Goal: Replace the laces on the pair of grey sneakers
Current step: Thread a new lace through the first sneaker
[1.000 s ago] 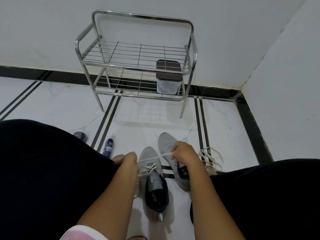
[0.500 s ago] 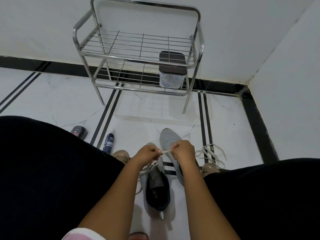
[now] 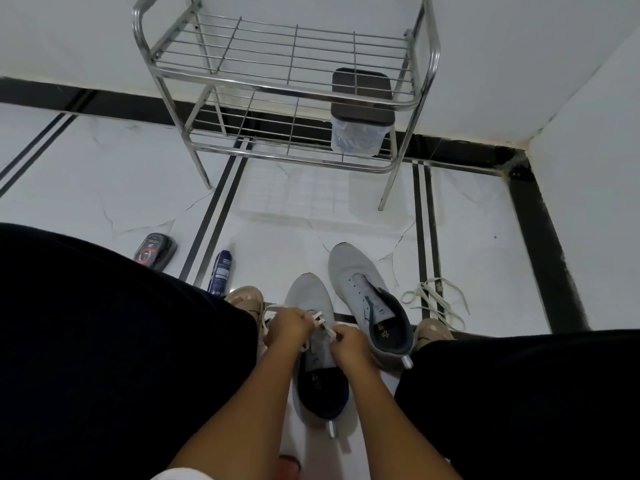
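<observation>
Two grey sneakers stand on the white floor between my knees. The near sneaker (image 3: 308, 296) carries a white lace (image 3: 323, 325) threaded through its lower eyelets. My left hand (image 3: 289, 327) pinches the lace on the sneaker's left side, and a loop of it hangs off to the left. My right hand (image 3: 349, 344) pinches the lace end over the tongue. The far sneaker (image 3: 360, 282) lies to the right with bare eyelets. A loose white lace (image 3: 433, 299) lies tangled on the floor to its right.
A steel wire rack (image 3: 287, 88) stands against the far wall with a lidded clear box (image 3: 360, 112) on its lower shelf. A blue spray can (image 3: 220, 271) and a dark shoe-polish sponge (image 3: 154, 251) lie at left. My black-trousered knees flank the sneakers.
Both hands have dropped from the raised, taut lace down onto the near sneaker's eyelets. The camera view has tilted and moved closer.
</observation>
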The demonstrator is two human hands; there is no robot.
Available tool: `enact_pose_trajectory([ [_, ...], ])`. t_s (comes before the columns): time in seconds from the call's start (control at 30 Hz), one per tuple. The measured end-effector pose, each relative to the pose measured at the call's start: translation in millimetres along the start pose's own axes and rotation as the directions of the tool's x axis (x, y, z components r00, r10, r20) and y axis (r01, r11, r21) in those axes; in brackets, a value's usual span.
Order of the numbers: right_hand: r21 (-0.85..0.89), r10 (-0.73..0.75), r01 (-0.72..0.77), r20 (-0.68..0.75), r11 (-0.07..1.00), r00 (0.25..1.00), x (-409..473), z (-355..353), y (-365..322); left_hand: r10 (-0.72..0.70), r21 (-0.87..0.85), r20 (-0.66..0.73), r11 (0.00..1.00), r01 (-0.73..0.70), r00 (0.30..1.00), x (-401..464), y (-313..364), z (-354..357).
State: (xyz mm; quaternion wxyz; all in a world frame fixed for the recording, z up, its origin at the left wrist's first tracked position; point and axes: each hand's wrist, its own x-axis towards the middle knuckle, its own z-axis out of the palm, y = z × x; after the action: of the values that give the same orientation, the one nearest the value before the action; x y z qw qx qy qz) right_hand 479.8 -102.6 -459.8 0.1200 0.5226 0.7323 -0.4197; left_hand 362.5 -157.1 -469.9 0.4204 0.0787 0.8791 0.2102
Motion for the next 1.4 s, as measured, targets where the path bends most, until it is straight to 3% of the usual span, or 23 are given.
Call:
enact_pose_trajectory([
  [0.2, 0.2, 0.096, -0.104, 0.051, 0.974, 0.994, 14.0, -0.7, 7.8, -0.099, -0.005, -0.149, 0.995, 0.099, 0.984, 34.5, -26.8, 44.6],
  [0.43, 0.289, 0.118, -0.126, 0.047, 0.949, 0.992, 17.8, 2.9, 11.6, -0.037, 0.079, -0.184, 0.996, 0.052, 0.982, 7.1, -14.6, 38.9],
  [0.67, 0.313, 0.109, -0.126, 0.073, 0.941, 0.991, 17.6, 4.2, 9.8, 0.135, 0.262, -0.219, 0.962, -0.075, 0.966, -6.1, -3.4, 32.5],
  [0.73, 0.443, 0.181, -0.226, 0.142, 0.868, 0.973, 19.4, 3.9, 10.2, 0.175, 0.288, -0.217, 0.952, -0.108, 0.96, -6.4, -2.4, 33.5],
  [0.83, 0.668, 0.262, -0.383, 0.278, 0.638, 0.924, 22.3, 2.4, 13.7, 0.274, 0.376, -0.213, 0.909, -0.18, 0.938, -12.2, -0.3, 32.3],
  [0.9, 0.711, 0.219, -0.316, 0.229, 0.629, 0.949, 20.5, 1.0, 14.4, 0.351, 0.454, -0.202, 0.861, -0.23, 0.914, -20.1, -0.5, 29.5],
  [0.97, 0.677, 0.213, -0.27, 0.169, 0.684, 0.962, 17.2, -1.7, 7.5, 0.366, 0.42, -0.23, 0.873, -0.247, 0.902, -26.3, -4.5, 26.7],
  [1.1, 0.476, 0.264, -0.224, -0.018, 0.85, 0.964, 17.9, -5.5, -4.9, 0.244, 0.298, -0.304, 0.943, -0.151, 0.921, -41.0, -26.8, 23.0],
  [1.17, 0.523, 0.311, -0.23, -0.072, 0.821, 0.948, 17.5, -11.4, -9.9, 0.15, 0.209, -0.319, 0.974, -0.084, 0.936, -46.8, -37.0, 21.2],
  [1.27, 0.727, 0.39, -0.193, -0.112, 0.659, 0.914, 13.2, -46.9, -24.3, 0.095, 0.188, -0.298, 0.981, -0.039, 0.95, -47.7, -40.6, 16.8],
  [1.33, 0.868, 0.493, -0.049, -0.234, 0.494, 0.838, 7.5, -81.9, -36.1, 0.074, 0.171, -0.261, 0.985, -0.029, 0.962, -48.7, -37.9, 12.4],
  [1.37, 0.896, 0.574, 0.083, -0.348, 0.436, 0.741, 4.0, -95.2, -41.9, 0.065, 0.16, -0.239, 0.987, -0.027, 0.969, -47.9, -36.5, 10.5],
  [1.4, 0.858, 0.615, 0.186, -0.478, 0.478, 0.626, 0.0, -104.4, -46.6, 0.064, 0.171, -0.211, 0.985, -0.028, 0.975, -46.4, -35.5, 9.2],
])
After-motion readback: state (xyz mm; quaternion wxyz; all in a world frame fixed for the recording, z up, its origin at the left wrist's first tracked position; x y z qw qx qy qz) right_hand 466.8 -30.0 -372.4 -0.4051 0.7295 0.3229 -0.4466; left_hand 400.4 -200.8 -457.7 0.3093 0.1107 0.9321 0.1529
